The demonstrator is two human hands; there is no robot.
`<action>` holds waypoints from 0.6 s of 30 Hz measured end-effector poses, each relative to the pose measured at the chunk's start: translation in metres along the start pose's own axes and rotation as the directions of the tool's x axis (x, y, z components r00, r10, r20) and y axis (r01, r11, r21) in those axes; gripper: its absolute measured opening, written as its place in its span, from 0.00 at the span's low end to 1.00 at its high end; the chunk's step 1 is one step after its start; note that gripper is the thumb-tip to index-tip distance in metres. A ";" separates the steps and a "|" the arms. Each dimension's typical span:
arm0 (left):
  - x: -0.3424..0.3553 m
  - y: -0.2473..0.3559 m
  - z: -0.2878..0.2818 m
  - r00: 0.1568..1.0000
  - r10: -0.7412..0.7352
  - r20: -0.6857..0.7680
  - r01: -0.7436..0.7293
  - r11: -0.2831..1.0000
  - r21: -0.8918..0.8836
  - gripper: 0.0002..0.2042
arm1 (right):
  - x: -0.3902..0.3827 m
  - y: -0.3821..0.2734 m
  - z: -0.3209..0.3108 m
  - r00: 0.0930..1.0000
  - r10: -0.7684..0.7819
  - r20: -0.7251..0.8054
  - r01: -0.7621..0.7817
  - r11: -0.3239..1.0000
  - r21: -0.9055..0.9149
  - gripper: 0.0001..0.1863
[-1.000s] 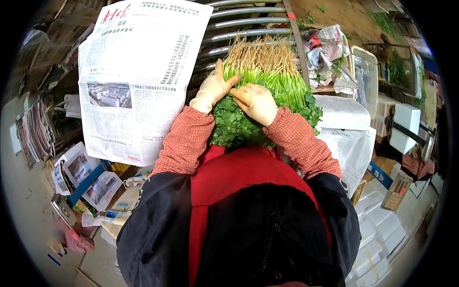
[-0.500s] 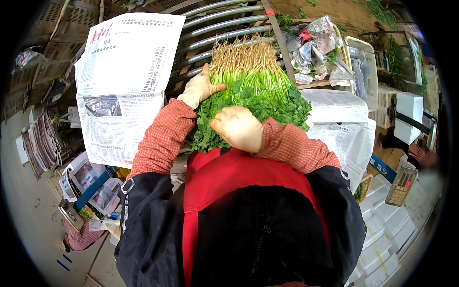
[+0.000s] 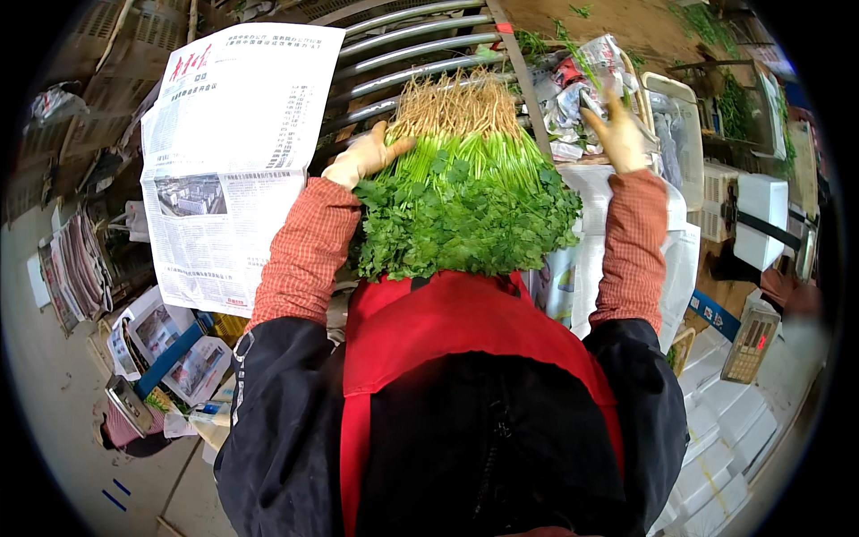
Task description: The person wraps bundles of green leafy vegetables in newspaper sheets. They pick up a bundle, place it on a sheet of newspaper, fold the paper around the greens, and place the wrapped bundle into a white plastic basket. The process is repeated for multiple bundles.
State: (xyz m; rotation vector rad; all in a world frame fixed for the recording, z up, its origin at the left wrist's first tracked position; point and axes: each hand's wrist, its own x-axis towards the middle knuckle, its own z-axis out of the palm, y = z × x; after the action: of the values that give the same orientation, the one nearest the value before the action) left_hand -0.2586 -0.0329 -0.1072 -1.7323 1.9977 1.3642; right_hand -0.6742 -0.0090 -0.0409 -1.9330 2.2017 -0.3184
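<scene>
A wide bundle of coriander lies in front of me, its pale roots on the far side and its leaves toward my red apron. Against the bundle's left edge rests my left hand, in a pale glove, thumb and fingers apart. My right hand, also gloved, is raised to the right of the bundle with its fingers spread. Just beyond its fingertips, a thin green stalk shows above crumpled newspaper; whether it touches the hand I cannot tell.
Metal rails run beneath and beyond the roots. An open newspaper sheet stands at the left, and more newspaper lies at the right. Farther right are a plastic basket, a white foam box and a scale display.
My right hand has left the leaves and swung right and away from me, opening its fingers. A green stalk now shows near it. The left hand has shifted slightly left.
</scene>
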 end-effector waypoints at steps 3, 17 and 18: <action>-0.003 0.026 -0.005 0.988 -0.149 0.031 0.148 0.988 0.035 0.54 | 0.017 -0.037 0.085 0.913 0.051 0.404 -0.122 0.981 0.152 0.37; -0.034 0.026 0.040 0.969 0.011 -0.245 -0.089 0.947 -0.309 0.40 | 0.031 -0.141 0.133 0.566 -0.496 0.658 -0.456 0.477 0.752 0.37; -0.037 0.027 0.045 0.935 0.092 -0.341 -0.192 0.944 -0.270 0.44 | 0.031 -0.142 0.131 0.498 -0.537 0.681 -0.533 0.430 0.729 0.37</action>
State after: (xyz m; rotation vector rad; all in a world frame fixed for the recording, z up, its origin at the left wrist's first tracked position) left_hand -0.2894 0.0224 -0.0954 -2.0992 2.2199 1.5884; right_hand -0.5057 -0.0620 -0.1260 -0.9654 0.8614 -0.3086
